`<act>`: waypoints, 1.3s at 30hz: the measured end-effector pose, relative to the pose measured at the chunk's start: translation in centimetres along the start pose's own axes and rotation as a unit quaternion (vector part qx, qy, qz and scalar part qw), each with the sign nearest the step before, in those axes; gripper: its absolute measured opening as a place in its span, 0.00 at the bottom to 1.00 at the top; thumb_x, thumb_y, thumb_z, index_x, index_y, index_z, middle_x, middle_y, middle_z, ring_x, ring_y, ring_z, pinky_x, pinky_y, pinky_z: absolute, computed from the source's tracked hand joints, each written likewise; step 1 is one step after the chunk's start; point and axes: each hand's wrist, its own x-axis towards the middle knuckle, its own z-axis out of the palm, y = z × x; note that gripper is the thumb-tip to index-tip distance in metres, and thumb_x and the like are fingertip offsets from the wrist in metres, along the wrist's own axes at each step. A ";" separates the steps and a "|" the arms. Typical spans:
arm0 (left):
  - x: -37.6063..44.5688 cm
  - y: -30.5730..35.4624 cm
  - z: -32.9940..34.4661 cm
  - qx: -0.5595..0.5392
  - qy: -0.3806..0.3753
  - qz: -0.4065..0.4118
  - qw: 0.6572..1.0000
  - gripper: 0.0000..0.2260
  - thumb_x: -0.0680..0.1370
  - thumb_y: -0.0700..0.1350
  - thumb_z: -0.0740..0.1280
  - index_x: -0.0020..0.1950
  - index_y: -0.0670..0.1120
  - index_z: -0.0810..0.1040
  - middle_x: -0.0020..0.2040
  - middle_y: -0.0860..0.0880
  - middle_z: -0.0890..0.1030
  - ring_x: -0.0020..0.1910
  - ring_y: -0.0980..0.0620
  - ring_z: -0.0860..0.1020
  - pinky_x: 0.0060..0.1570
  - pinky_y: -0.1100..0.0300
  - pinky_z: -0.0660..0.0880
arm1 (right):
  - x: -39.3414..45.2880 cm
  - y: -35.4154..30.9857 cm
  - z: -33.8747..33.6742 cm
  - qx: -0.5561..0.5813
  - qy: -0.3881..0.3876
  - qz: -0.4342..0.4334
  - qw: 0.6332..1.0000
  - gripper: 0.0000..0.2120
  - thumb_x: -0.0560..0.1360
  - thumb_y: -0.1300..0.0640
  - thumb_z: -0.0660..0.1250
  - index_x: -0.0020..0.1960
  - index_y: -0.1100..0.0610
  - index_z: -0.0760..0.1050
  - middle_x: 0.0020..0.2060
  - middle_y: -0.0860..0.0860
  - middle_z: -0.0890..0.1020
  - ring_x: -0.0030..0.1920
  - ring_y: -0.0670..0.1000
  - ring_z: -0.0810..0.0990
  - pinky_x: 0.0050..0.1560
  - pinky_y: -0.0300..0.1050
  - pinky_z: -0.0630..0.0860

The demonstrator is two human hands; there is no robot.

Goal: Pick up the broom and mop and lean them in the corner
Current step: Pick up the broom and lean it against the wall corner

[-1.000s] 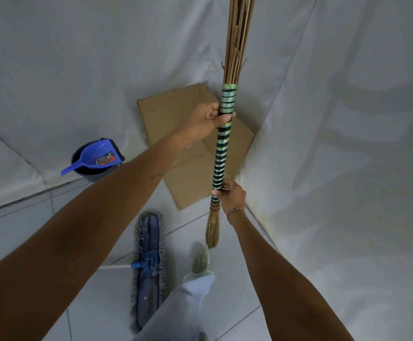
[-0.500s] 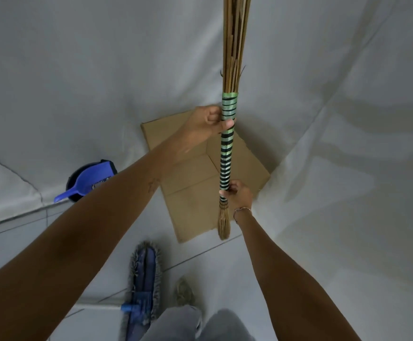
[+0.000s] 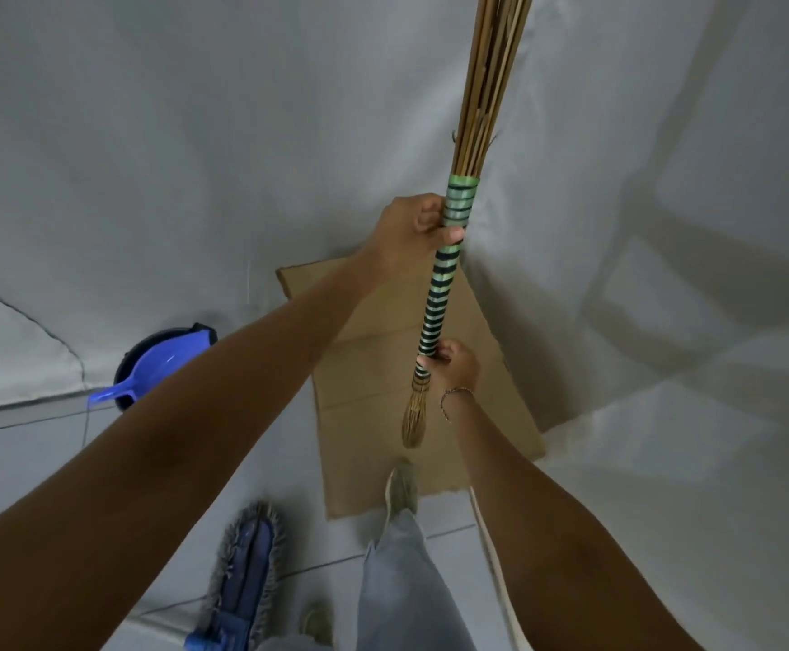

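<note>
Both hands are gripping the broom (image 3: 439, 293), fingers wrapped tight round its green-and-black striped handle: the left hand (image 3: 418, 230) is closing on the upper part just under the top green band, and the right hand (image 3: 453, 366) is holding the lower end just above the small tuft at the bottom. The broom is being carried upside down and nearly upright, its long straw bristles fanning up out of the top of the view, its tuft hanging above the cardboard (image 3: 383, 368) and not touching it. Compared with 1 second ago, the person is stepping closer to the corner (image 3: 486, 148): the flattened cardboard on the floor there is now lying directly under the hands, and 1 shoe (image 3: 399, 491) is now planting at the cardboard's near edge. That suggests the broom is almost at its resting place and only needs lowering and tipping against the walls. The mop (image 3: 247, 584) is lying flat on the tiled floor near the person's feet, low and to the left of both hands and well apart from them, so it is waiting its turn. A blue dustpan (image 3: 158, 368) is sitting in a dark bucket against the left wall.
</note>
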 end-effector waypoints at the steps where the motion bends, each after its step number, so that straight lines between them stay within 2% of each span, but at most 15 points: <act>1: 2.2 -0.4 0.1 0.014 0.008 0.000 1.000 0.15 0.72 0.40 0.73 0.55 0.34 0.78 0.51 0.35 0.83 0.56 0.39 0.81 0.63 0.41 0.73 | 2.5 -0.3 0.2 0.001 -0.004 0.005 1.000 0.14 0.64 0.67 0.74 0.49 0.65 0.79 0.47 0.62 0.84 0.41 0.50 0.79 0.39 0.36 0.74; 4: 7.6 -2.4 0.5 0.046 0.014 -0.023 0.999 0.14 0.71 0.42 0.73 0.54 0.37 0.80 0.52 0.37 0.84 0.55 0.41 0.82 0.60 0.43 0.75 | 8.6 -0.1 1.4 -0.003 -0.010 0.025 1.000 0.14 0.64 0.67 0.74 0.49 0.63 0.79 0.46 0.60 0.85 0.40 0.48 0.79 0.33 0.27 0.70; 7: 12.5 -4.8 0.7 0.036 0.025 -0.054 0.998 0.14 0.70 0.40 0.74 0.53 0.37 0.80 0.51 0.36 0.84 0.54 0.41 0.82 0.59 0.46 0.77 | 13.7 0.4 3.2 -0.006 -0.025 0.040 0.999 0.14 0.64 0.66 0.74 0.48 0.62 0.79 0.46 0.59 0.85 0.41 0.49 0.79 0.39 0.36 0.73; 9: 14.4 -6.6 1.2 0.011 0.019 -0.063 0.998 0.15 0.70 0.37 0.74 0.55 0.36 0.80 0.52 0.37 0.84 0.53 0.42 0.83 0.59 0.51 0.79 | 16.4 0.9 4.2 -0.013 -0.041 0.038 0.998 0.13 0.64 0.66 0.74 0.48 0.62 0.79 0.45 0.59 0.85 0.41 0.51 0.80 0.42 0.39 0.73; 11: 17.2 -9.5 1.9 0.002 0.013 -0.076 0.997 0.16 0.70 0.36 0.74 0.56 0.36 0.79 0.53 0.38 0.84 0.52 0.44 0.83 0.58 0.53 0.79 | 20.0 2.3 5.7 -0.020 -0.051 0.039 0.998 0.13 0.64 0.66 0.74 0.47 0.62 0.79 0.44 0.59 0.85 0.42 0.52 0.81 0.40 0.35 0.73; 15: 22.0 -15.6 2.7 -0.026 0.052 -0.093 0.994 0.17 0.70 0.35 0.73 0.58 0.36 0.79 0.53 0.38 0.84 0.53 0.42 0.83 0.58 0.46 0.79 | 26.2 5.6 8.0 -0.025 -0.042 0.049 0.998 0.12 0.63 0.67 0.74 0.46 0.63 0.79 0.44 0.60 0.85 0.40 0.50 0.79 0.33 0.25 0.72; 19: 25.6 -21.2 3.8 -0.032 0.050 -0.110 0.992 0.17 0.70 0.35 0.74 0.57 0.36 0.79 0.53 0.38 0.84 0.53 0.44 0.83 0.58 0.48 0.79 | 31.4 9.1 9.8 -0.021 -0.030 0.075 0.996 0.14 0.62 0.68 0.74 0.47 0.65 0.80 0.45 0.62 0.85 0.41 0.52 0.81 0.40 0.38 0.75; 22: 28.4 -25.2 5.5 -0.022 0.040 -0.123 0.991 0.17 0.69 0.36 0.74 0.57 0.38 0.79 0.52 0.40 0.84 0.52 0.47 0.83 0.58 0.52 0.79 | 35.1 12.0 11.6 -0.021 -0.032 0.104 0.994 0.14 0.62 0.68 0.75 0.47 0.65 0.80 0.45 0.61 0.85 0.41 0.50 0.80 0.36 0.32 0.74; 25: 30.5 -28.4 6.8 -0.017 0.015 -0.133 0.991 0.18 0.68 0.36 0.75 0.57 0.38 0.79 0.53 0.41 0.84 0.52 0.47 0.83 0.58 0.53 0.79 | 37.6 14.1 13.1 -0.017 -0.031 0.132 0.991 0.14 0.62 0.68 0.75 0.47 0.65 0.81 0.45 0.62 0.86 0.44 0.56 0.83 0.43 0.41 0.77; 29: 32.2 -31.9 8.1 -0.022 0.007 -0.139 0.990 0.18 0.68 0.36 0.75 0.57 0.39 0.78 0.53 0.42 0.84 0.49 0.50 0.83 0.56 0.57 0.79 | 41.2 16.2 14.3 -0.037 -0.023 0.161 0.986 0.14 0.64 0.69 0.74 0.50 0.67 0.80 0.47 0.63 0.85 0.48 0.60 0.83 0.45 0.46 0.77; 34: 33.3 -35.3 9.6 -0.055 0.025 -0.139 0.989 0.18 0.69 0.36 0.74 0.58 0.39 0.77 0.52 0.46 0.83 0.47 0.55 0.82 0.48 0.71 0.79 | 44.6 17.7 15.7 -0.101 -0.008 0.161 0.982 0.11 0.69 0.63 0.71 0.51 0.64 0.80 0.49 0.61 0.85 0.49 0.60 0.82 0.41 0.45 0.73; 36: 33.6 -36.1 10.1 -0.056 0.032 -0.136 0.989 0.19 0.70 0.37 0.74 0.60 0.40 0.77 0.55 0.45 0.83 0.50 0.54 0.82 0.51 0.71 0.78 | 45.1 17.9 16.2 -0.119 0.006 0.157 0.980 0.11 0.71 0.60 0.69 0.52 0.63 0.80 0.49 0.61 0.84 0.49 0.61 0.81 0.39 0.43 0.69; 39: 33.5 -36.4 10.2 -0.037 0.021 -0.135 0.990 0.20 0.72 0.39 0.73 0.63 0.41 0.76 0.58 0.44 0.83 0.57 0.51 0.81 0.56 0.68 0.77 | 45.0 17.6 16.5 -0.126 0.009 0.148 0.981 0.10 0.73 0.61 0.66 0.51 0.65 0.79 0.50 0.63 0.83 0.51 0.61 0.80 0.40 0.42 0.66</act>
